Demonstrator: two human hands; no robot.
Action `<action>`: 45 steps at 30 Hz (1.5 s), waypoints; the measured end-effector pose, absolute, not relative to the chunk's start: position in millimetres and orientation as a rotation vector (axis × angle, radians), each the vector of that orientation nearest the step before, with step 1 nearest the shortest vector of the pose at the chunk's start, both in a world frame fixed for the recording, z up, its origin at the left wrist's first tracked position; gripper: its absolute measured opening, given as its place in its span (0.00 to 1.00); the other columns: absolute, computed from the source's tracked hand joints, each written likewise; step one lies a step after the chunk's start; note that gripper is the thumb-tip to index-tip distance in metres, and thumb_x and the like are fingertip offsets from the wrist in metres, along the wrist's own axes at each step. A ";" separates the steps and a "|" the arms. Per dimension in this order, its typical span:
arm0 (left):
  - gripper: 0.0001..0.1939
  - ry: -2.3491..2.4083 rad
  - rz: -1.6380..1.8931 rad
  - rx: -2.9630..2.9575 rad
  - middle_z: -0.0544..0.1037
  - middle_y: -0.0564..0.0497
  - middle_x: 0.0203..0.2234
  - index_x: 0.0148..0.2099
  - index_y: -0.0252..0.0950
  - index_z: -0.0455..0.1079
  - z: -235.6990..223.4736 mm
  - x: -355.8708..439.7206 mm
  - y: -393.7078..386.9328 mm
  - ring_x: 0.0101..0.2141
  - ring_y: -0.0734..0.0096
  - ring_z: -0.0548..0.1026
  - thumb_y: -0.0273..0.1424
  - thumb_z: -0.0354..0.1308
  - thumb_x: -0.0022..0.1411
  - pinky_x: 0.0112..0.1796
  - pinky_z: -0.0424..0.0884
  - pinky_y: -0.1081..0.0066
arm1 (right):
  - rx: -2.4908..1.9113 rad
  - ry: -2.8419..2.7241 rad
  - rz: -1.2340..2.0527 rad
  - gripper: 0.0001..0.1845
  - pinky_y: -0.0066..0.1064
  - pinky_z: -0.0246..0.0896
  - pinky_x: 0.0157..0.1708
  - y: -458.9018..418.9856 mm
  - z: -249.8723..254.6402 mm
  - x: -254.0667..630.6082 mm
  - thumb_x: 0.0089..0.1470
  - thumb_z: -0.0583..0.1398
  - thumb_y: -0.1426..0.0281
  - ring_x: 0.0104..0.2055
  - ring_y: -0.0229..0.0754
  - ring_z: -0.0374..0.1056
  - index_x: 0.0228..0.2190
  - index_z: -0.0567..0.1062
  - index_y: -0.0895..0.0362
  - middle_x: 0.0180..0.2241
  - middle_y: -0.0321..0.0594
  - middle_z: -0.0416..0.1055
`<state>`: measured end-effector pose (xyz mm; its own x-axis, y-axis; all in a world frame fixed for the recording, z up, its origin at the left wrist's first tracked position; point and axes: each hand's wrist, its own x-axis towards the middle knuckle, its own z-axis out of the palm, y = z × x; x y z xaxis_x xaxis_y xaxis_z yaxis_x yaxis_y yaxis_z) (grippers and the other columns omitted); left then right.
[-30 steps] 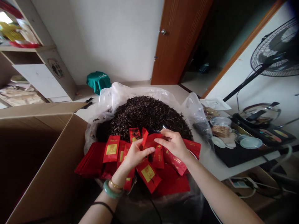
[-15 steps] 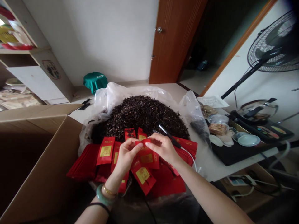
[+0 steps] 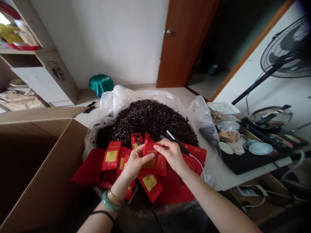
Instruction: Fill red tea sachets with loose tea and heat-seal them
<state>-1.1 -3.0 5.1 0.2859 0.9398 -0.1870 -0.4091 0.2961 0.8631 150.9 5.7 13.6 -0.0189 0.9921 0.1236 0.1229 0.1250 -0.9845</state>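
Observation:
Between both hands is a small red packet point(image 3: 150, 148) with gold lettering. My left hand point(image 3: 136, 161) grips its left side, thumb across the front. My right hand point(image 3: 171, 153) pinches its upper right part. Behind the hands rises a heap of dark, twisted tea leaves point(image 3: 153, 116) on clear plastic sheeting point(image 3: 123, 94). More red packets with yellow labels lie around and below, among them a packet point(image 3: 111, 156) to the left and a tilted packet point(image 3: 150, 186) nearer me. A dark pen-like device point(image 3: 179, 144) with a white cable lies just behind my right hand.
An open cardboard box point(image 3: 55, 168) stands at the left. On the right, a black tray point(image 3: 238, 161) carries small dishes and a glass kettle point(image 3: 269, 116). A standing fan point(image 3: 286, 51) is at the far right, and a teal-covered stool point(image 3: 100, 84) stands by the wall.
The packet in my hands has come up and turned, so more of its lettered front shows. My left thumb now lies across it. The view has shifted slightly.

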 end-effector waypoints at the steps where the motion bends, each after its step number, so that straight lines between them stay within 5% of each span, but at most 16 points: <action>1: 0.22 0.820 1.044 0.798 0.82 0.49 0.30 0.40 0.33 0.76 3.8 -0.4 -3.2 0.29 0.68 0.78 0.35 0.74 0.40 0.34 0.73 0.71 | -1.205 -1.368 1.052 0.11 0.28 0.62 0.22 5.0 12.9 149.8 0.46 0.64 0.60 0.24 0.38 0.66 0.24 0.77 0.56 0.26 0.36 0.72; 6: 0.21 0.863 1.018 0.785 0.82 0.49 0.29 0.37 0.32 0.77 1.6 0.1 -3.5 0.27 0.69 0.77 0.36 0.74 0.40 0.33 0.73 0.71 | -1.208 -1.567 0.982 0.11 0.30 0.65 0.29 7.5 18.8 155.1 0.50 0.62 0.61 0.29 0.40 0.69 0.26 0.77 0.56 0.27 0.38 0.74; 9: 0.22 0.874 1.021 0.769 0.82 0.48 0.30 0.37 0.32 0.78 3.7 -1.5 -3.0 0.30 0.65 0.79 0.36 0.74 0.38 0.36 0.74 0.68 | -1.202 -1.761 0.880 0.13 0.33 0.67 0.37 19.0 22.1 175.7 0.55 0.58 0.61 0.39 0.44 0.71 0.36 0.77 0.55 0.37 0.42 0.75; 13: 0.22 0.889 1.019 0.767 0.83 0.45 0.32 0.35 0.32 0.78 4.7 -3.4 -2.3 0.34 0.58 0.80 0.37 0.75 0.36 0.37 0.74 0.65 | -1.577 -2.027 0.369 0.24 0.44 0.59 0.51 36.9 12.4 211.0 0.53 0.61 0.63 0.53 0.53 0.64 0.51 0.70 0.53 0.49 0.48 0.70; 17: 0.21 0.900 1.024 0.783 0.83 0.45 0.31 0.34 0.32 0.78 5.0 -3.5 -1.7 0.34 0.59 0.80 0.38 0.75 0.36 0.36 0.74 0.67 | -2.084 -2.271 0.289 0.40 0.44 0.60 0.47 44.6 -4.5 224.9 0.49 0.64 0.64 0.52 0.59 0.64 0.61 0.58 0.57 0.52 0.55 0.65; 25: 0.20 0.871 1.028 0.786 0.82 0.47 0.28 0.33 0.32 0.78 3.8 -4.9 -2.6 0.29 0.63 0.79 0.37 0.74 0.37 0.35 0.74 0.68 | -2.240 -2.148 0.297 0.30 0.35 0.63 0.39 53.7 -20.0 217.8 0.53 0.59 0.71 0.46 0.52 0.70 0.57 0.62 0.60 0.49 0.54 0.66; 29: 0.18 0.847 1.039 0.799 0.82 0.49 0.27 0.32 0.33 0.78 1.0 -6.5 -2.2 0.28 0.65 0.79 0.37 0.74 0.39 0.34 0.74 0.69 | -2.195 -2.088 0.283 0.27 0.37 0.64 0.43 59.0 -5.9 232.2 0.55 0.59 0.70 0.48 0.52 0.70 0.55 0.65 0.62 0.49 0.54 0.69; 36: 0.19 0.877 1.010 0.854 0.81 0.47 0.27 0.33 0.32 0.79 4.2 -5.7 -2.1 0.28 0.67 0.77 0.39 0.73 0.39 0.32 0.72 0.70 | -1.383 -1.856 0.954 0.33 0.41 0.63 0.53 32.5 42.7 238.6 0.47 0.65 0.57 0.53 0.51 0.69 0.54 0.70 0.56 0.53 0.45 0.71; 45: 0.15 0.890 0.936 1.148 0.81 0.49 0.25 0.32 0.32 0.79 5.3 -2.2 -4.1 0.28 0.67 0.75 0.38 0.71 0.43 0.34 0.70 0.72 | -1.323 -2.147 0.865 0.27 0.37 0.67 0.48 -5.5 63.1 197.9 0.48 0.66 0.63 0.47 0.48 0.72 0.51 0.74 0.53 0.47 0.43 0.76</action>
